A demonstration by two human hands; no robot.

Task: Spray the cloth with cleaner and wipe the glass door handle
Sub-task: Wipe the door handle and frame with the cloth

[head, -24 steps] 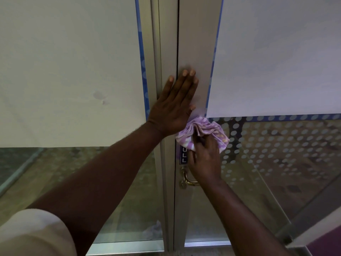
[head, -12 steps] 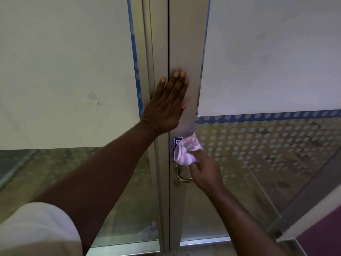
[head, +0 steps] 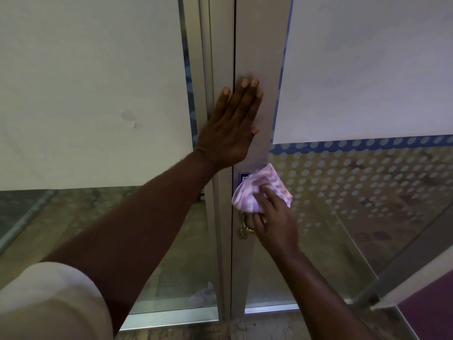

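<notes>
The right grip [head: 274, 224] is clamped on the bunched lilac-and-white cloth [head: 259, 190], fingers curled into its folds, pressing it against the metal door frame [head: 264, 57]. The cloth sits just above the brass door handle [head: 245, 229], which shows only in part beside and under that grip, and it covers one edge of a small blue label [head: 243, 178]. Higher up, the left grip [head: 232, 128] lies flat, fingers straight and together, across the seam between the two door leaves, holding nothing. No cleaner bottle is in view and I cannot tell whether the cloth is damp, so the spraying can only be presumed done. Wiping looks under way on the frame, while the handle itself seems left to do. A pale sleeve [head: 49, 303] fills the lower left corner. White sheets [head: 85, 94] cover the upper glass, dotted film [head: 355, 180] the right pane, and floor shows beyond. Nothing blocks the handle but the wiping grip itself
</notes>
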